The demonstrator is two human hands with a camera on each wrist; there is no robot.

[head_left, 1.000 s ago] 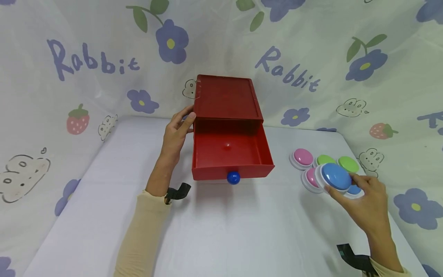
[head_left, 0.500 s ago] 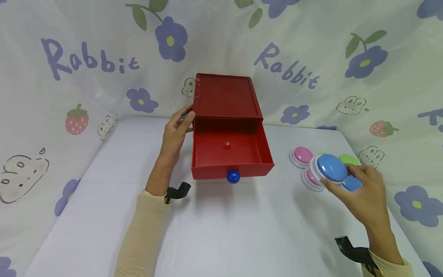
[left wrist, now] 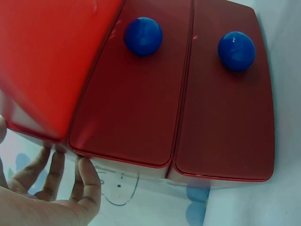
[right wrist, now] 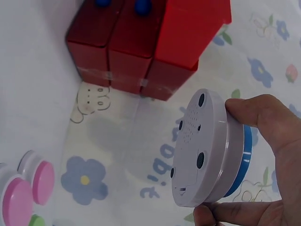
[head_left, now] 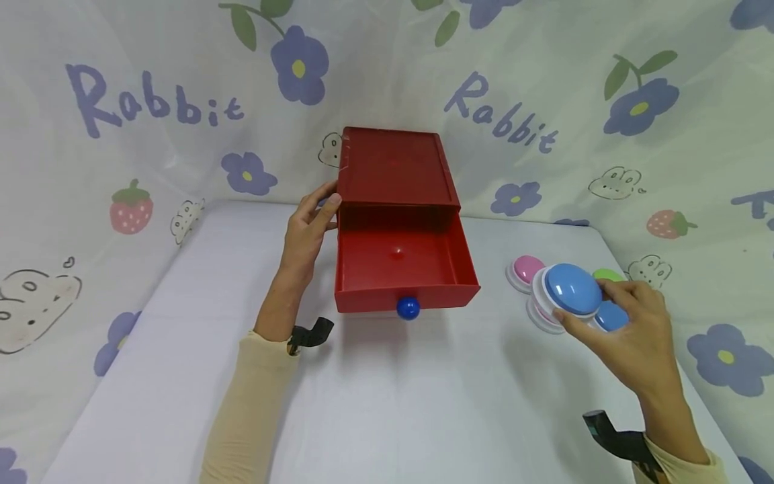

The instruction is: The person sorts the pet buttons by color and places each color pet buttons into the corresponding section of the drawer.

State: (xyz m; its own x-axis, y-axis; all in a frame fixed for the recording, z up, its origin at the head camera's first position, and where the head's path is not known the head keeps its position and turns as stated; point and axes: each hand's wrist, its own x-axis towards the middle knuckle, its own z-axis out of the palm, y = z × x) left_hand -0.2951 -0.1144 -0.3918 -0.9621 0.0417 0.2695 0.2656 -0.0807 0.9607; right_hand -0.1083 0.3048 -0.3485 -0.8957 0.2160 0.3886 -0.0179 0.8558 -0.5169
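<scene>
My right hand pinches a white push button with a blue dome by its rim, thumb on one side and fingers on the other. In the right wrist view, the button's white underside shows dark round feet and small speaker holes. My left hand rests its fingers and thumb against the left side of a red drawer cabinet. The cabinet's top drawer is pulled out, with nothing in it and a blue round knob. Two lower drawers are closed in the left wrist view.
Behind the held button, on the right of the white table, stand a pink button, a green button and another blue button; others are partly hidden. A cloth with flowers and rabbits hangs at the back and sides.
My right hand has lifted the blue button up and slightly left, off the cluster of buttons. My left hand stays at the cabinet's side.
</scene>
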